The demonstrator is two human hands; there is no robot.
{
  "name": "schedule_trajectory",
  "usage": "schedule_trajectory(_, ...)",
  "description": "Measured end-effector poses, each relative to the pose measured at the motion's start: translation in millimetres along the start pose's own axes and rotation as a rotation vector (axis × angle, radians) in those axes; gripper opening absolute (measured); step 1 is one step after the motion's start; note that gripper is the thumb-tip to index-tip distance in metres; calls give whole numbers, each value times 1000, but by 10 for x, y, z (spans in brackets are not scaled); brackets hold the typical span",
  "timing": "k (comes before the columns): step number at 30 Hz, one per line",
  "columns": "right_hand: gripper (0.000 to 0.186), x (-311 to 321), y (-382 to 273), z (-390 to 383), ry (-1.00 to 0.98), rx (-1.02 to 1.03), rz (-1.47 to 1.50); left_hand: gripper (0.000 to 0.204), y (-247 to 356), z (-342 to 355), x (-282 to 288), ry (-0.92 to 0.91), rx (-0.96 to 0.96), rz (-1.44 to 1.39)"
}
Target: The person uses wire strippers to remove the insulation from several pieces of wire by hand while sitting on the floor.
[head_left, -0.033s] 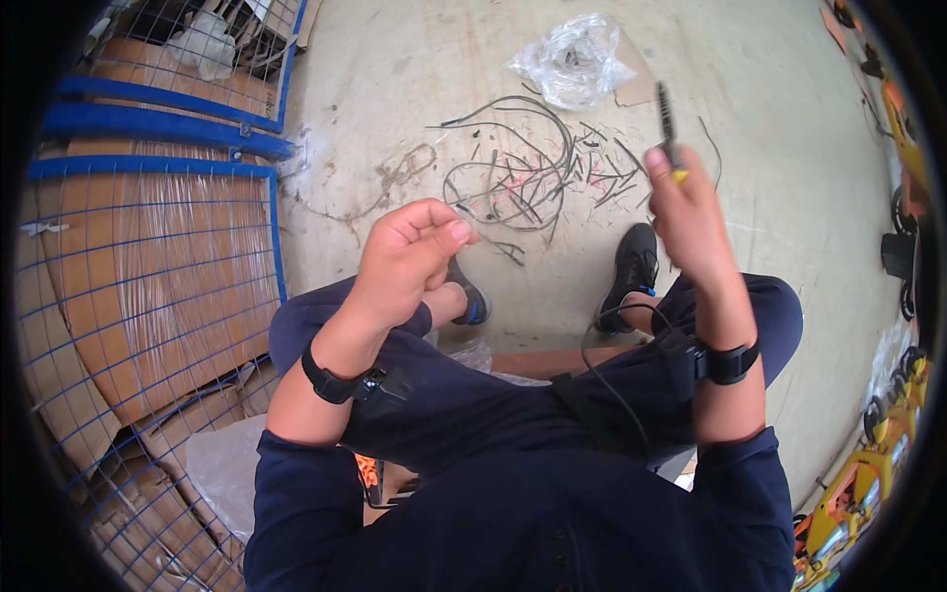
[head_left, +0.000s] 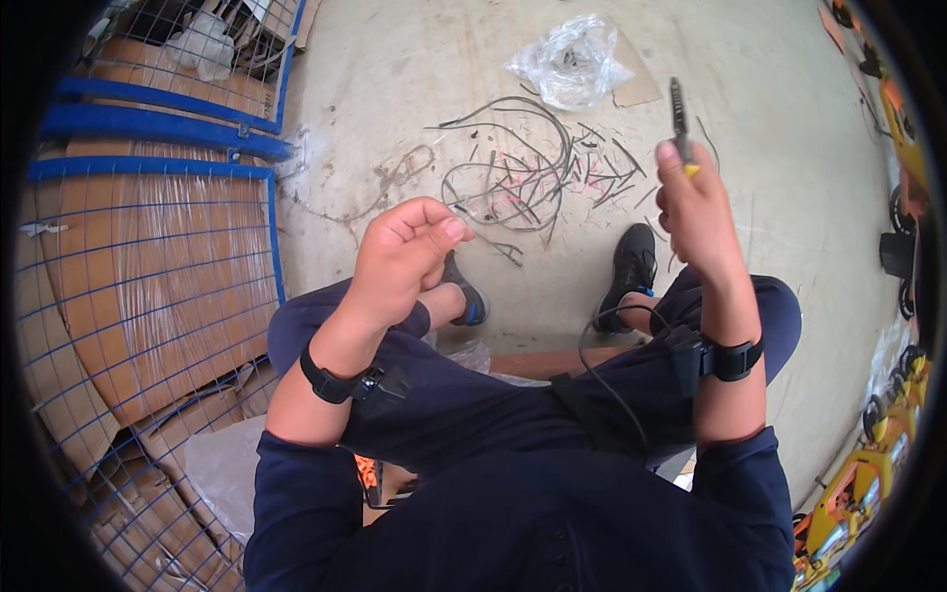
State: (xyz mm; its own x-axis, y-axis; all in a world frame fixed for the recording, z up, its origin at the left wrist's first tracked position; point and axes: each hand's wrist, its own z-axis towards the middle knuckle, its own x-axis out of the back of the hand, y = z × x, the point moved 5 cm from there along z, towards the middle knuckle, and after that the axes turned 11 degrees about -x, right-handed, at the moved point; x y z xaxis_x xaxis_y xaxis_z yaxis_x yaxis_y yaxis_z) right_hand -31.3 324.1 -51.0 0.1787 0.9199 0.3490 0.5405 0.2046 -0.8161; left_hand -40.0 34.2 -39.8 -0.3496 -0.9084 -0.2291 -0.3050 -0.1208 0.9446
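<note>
Left hand (head_left: 409, 255): fingers pinching what looks like a thin wire (head_left: 477, 237), slanting rightward. Right hand (head_left: 698, 212): fingers wrapped around wire strippers (head_left: 680, 113), pointing forward, well apart, right of the wire.

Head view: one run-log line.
left hand: pinched, contents unclear | right hand: gripping black-and-yellow handheld tool | grey floor: thin dark cable loops, short scraps

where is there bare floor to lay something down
Bare floor lies between the blue wire cage and the clear plastic bag, and between the right hand and the yellow wheeled things. Crowded: the cable tangle beyond the shoes.
</note>
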Motion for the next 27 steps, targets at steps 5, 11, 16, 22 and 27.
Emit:
schedule_trajectory(5,33,25,0,-73,-113,-131,158,17,54,56,-17,28,-88,35)
schedule_trajectory(11,46,-453,-64,-494,-751,-162,208,16,71,64,-37,98,-232,141)
schedule_trajectory(16,48,-666,-94,-692,-1006,-186,201,16,100,73,-47,71,-240,124)
schedule_trajectory(22,51,-779,-27,-723,-965,-115,136,13,18,49,-120,13,-269,138)
schedule_trajectory(27,50,-790,-35,-743,-898,-93,89,9,-3,26,-162,-67,-236,213)
